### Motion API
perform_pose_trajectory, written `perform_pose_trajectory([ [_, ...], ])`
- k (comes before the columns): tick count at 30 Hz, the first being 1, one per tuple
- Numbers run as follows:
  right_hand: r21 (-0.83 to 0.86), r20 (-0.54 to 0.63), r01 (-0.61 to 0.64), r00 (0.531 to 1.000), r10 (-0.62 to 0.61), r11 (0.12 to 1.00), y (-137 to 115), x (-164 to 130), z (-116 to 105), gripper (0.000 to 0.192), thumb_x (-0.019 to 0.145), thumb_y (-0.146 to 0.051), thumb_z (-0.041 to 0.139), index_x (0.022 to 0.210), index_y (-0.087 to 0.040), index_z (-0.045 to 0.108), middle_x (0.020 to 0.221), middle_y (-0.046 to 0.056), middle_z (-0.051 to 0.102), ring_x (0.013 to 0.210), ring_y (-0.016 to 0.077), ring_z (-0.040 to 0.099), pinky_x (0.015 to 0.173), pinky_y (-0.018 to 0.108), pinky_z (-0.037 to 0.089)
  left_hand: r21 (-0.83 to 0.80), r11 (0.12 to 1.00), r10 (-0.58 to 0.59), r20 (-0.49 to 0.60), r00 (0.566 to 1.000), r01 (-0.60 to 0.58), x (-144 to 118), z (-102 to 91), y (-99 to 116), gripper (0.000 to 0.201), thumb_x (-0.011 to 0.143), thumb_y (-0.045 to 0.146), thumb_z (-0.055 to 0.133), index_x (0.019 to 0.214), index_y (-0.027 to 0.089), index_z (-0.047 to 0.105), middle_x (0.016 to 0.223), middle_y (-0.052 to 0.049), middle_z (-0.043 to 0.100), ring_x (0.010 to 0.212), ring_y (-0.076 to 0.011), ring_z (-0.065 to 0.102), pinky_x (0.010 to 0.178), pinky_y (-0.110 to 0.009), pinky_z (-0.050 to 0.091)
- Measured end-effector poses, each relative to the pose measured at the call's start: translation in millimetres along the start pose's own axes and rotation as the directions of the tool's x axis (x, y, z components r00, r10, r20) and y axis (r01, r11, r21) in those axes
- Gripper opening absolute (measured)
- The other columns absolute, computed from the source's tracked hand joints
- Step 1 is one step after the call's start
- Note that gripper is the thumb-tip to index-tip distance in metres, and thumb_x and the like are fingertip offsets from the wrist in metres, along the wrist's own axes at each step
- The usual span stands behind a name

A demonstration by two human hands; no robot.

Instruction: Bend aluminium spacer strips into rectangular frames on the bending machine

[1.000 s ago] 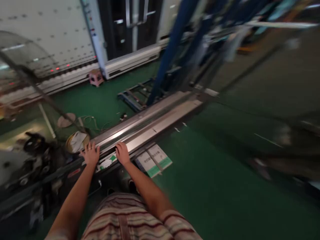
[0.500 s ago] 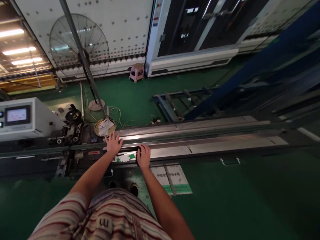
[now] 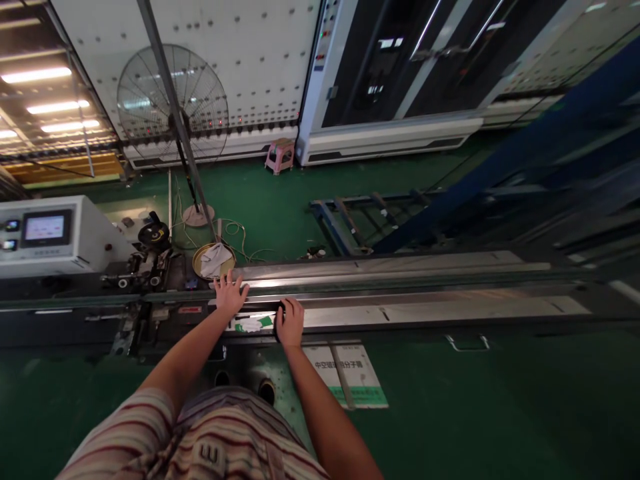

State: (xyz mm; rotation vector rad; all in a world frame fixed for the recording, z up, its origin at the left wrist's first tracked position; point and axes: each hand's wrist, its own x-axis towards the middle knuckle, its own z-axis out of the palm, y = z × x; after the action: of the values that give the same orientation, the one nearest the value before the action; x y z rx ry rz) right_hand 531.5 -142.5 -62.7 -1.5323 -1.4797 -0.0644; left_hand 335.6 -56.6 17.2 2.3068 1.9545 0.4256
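The view swings left and steadies; the left hand (image 3: 229,293) seems to slide slightly further along the metal rail (image 3: 400,283)

Long metal bench (image 3: 410,293): right end blurs into dark.
Control box (image 3: 50,233): cut by left edge; screen text unreadable.
Floor carton (image 3: 350,377): print too small.

Two hands rest side by side on a long metal track (image 3: 400,293) that runs left to right across the workshop floor.

The left hand (image 3: 229,293) lies flat on the track, the right hand (image 3: 290,321) just beside it at the near edge. A control box (image 3: 50,233) stands to the left. Behind the track are a bowl (image 3: 213,260), a standing fan (image 3: 173,107) and a stool (image 3: 280,155). A bag (image 3: 353,377) lies on the floor, below the track.
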Motion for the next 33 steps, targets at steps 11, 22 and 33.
perform_pose_trajectory([
  [11,-0.023,0.013,0.006,1.000,-0.005,1.000,0.1,0.6,-0.8,0.031,0.097,-0.024,0.045,0.123,-0.017,0.060,0.124,0.014,0.058,0.122,0.0257,0.048,0.108,0.053,0.044,0.019,1.000,0.024,-0.025,0.999,-0.024,-0.5,2.2,-1.5,0.058,0.097,0.059,0.030,0.139,0.029,0.058,0.163,-0.011,0.031,0.146,-0.0383,0.030,0.118,-0.066,0.013],
  [22,-0.024,-0.010,0.039,0.999,-0.039,0.999,3.4,5.2,-2.2,0.031,0.097,-0.024,0.045,0.123,-0.019,0.060,0.123,0.015,0.060,0.120,0.0272,0.050,0.104,0.055,0.046,0.023,1.000,0.020,-0.027,0.999,-0.019,0.6,-0.4,1.9,0.056,0.097,0.058,0.030,0.136,0.030,0.060,0.165,-0.008,0.027,0.150,-0.0366,0.025,0.119,-0.066,0.014],
  [33,-0.029,-0.032,0.034,0.999,-0.035,0.999,7.3,8.8,-6.6,0.032,0.094,-0.020,0.048,0.124,-0.022,0.061,0.124,0.013,0.061,0.120,0.0282,0.053,0.103,0.055,0.050,0.040,0.997,0.075,-0.063,0.995,-0.073,1.6,-1.8,7.9,0.054,0.099,0.053,0.030,0.140,0.029,0.056,0.160,-0.007,0.037,0.150,-0.0326,0.026,0.121,-0.062,0.016],
])
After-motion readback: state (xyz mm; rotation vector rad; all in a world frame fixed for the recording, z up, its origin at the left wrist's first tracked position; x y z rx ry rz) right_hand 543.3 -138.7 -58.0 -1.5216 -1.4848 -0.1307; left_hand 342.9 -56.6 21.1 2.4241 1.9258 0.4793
